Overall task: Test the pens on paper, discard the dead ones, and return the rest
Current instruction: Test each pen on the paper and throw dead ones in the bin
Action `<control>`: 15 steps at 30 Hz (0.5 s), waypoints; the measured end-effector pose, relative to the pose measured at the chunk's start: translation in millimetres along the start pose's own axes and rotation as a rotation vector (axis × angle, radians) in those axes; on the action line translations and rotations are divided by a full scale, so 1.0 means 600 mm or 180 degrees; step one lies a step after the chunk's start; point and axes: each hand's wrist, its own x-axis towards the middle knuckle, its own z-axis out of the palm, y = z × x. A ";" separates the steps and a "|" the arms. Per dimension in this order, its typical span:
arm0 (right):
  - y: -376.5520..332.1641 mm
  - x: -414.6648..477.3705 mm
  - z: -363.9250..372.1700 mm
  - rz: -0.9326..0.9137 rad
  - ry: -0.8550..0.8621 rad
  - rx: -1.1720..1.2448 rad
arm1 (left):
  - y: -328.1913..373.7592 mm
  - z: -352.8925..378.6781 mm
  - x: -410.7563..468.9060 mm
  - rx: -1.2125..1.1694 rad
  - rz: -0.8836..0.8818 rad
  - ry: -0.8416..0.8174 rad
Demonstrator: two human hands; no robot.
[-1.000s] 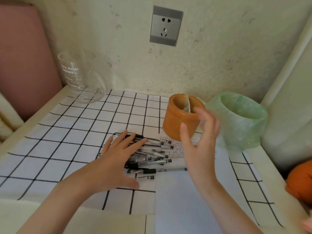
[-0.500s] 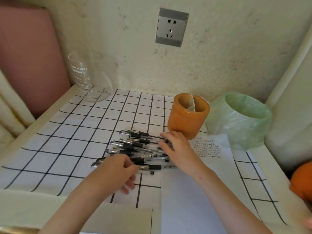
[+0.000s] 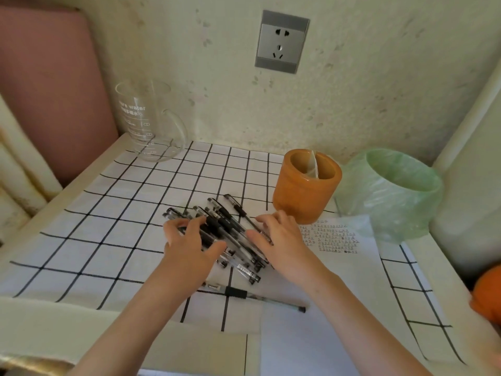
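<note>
A bundle of several black-and-clear pens [image 3: 230, 229] lies slanted on the checked cloth [image 3: 108, 213]. My left hand [image 3: 189, 248] grips the bundle's left side, thumb and fingers curled round it. On the other side, my right hand [image 3: 279, 240] curls its fingers and thumb over the pens. A single pen [image 3: 244, 293] lies apart, nearer me, across the edge of the white paper [image 3: 339, 267], which carries rows of small test marks. The orange pen holder [image 3: 306, 191] stands just behind my right hand. Beside it on the right is a bin lined with a green bag [image 3: 393, 196].
A glass measuring jug [image 3: 149, 123] stands at the back left by the wall. A wall socket [image 3: 282, 42] is above the table. An orange object [image 3: 488, 297] sits at the right edge, next to a white container [image 3: 471, 207].
My right hand came down from the orange holder onto the pens. Both hands have pushed the spread pens together into a tighter, slanted bundle, leaving one pen apart at the front.
</note>
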 end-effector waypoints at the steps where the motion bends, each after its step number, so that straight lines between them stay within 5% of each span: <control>1: -0.001 0.001 0.001 0.0015 -0.0069 0.0075 | 0.000 0.001 0.001 -0.0006 -0.0039 -0.0008; 15: -0.055 -0.054 0.004 -0.0473 -0.0158 0.0335 | -0.020 0.024 0.049 0.0521 0.0710 0.0224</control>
